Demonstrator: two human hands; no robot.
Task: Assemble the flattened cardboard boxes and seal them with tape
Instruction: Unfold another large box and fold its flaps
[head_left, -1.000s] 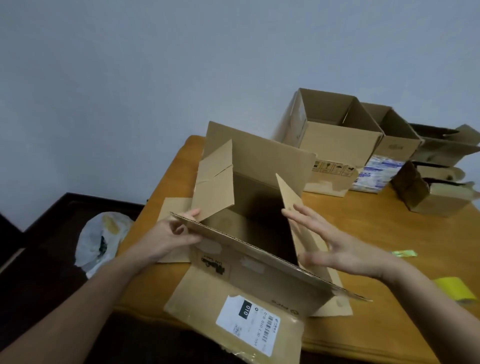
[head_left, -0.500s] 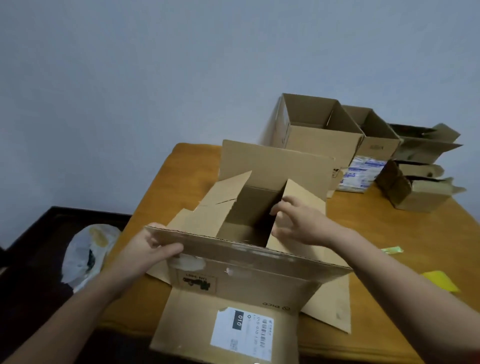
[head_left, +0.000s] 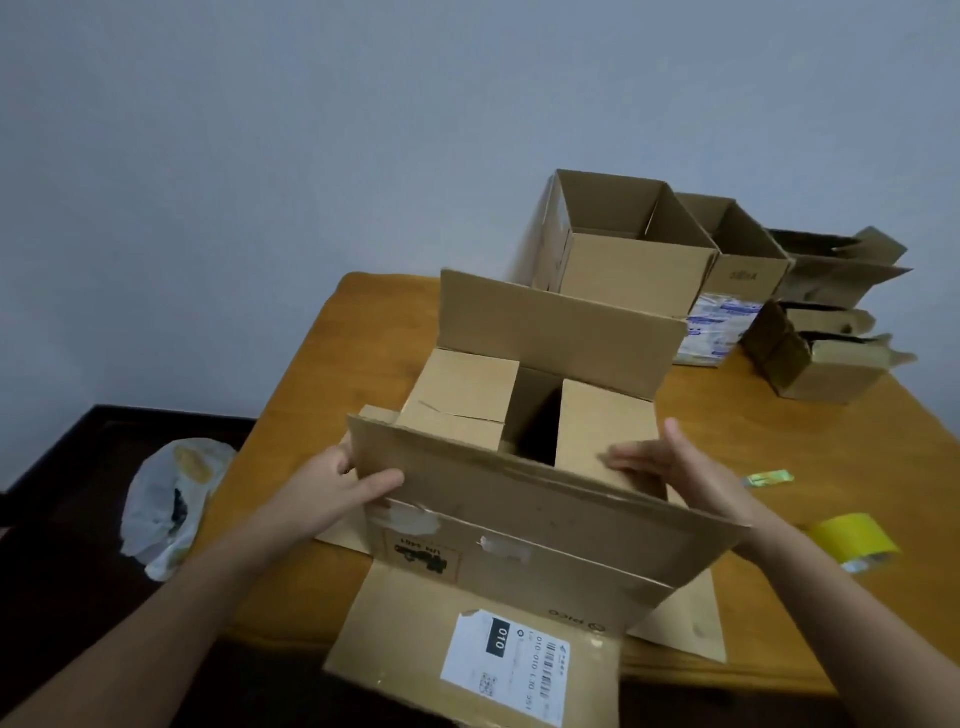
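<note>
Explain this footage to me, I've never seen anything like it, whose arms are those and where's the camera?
There is no machine: these are a person's two bare hands, filmed by a wide-angle camera worn on the head, looking forward and down. On a wooden table stands a half-assembled cardboard box. The left hand grips its near flap, thumb outside. The right hand lies flat, fingers straight, on the folded-in right flap. Further back stand open boxes; a yellow tape roll lies to the right. A plastic bag lies on the floor, left.
</note>
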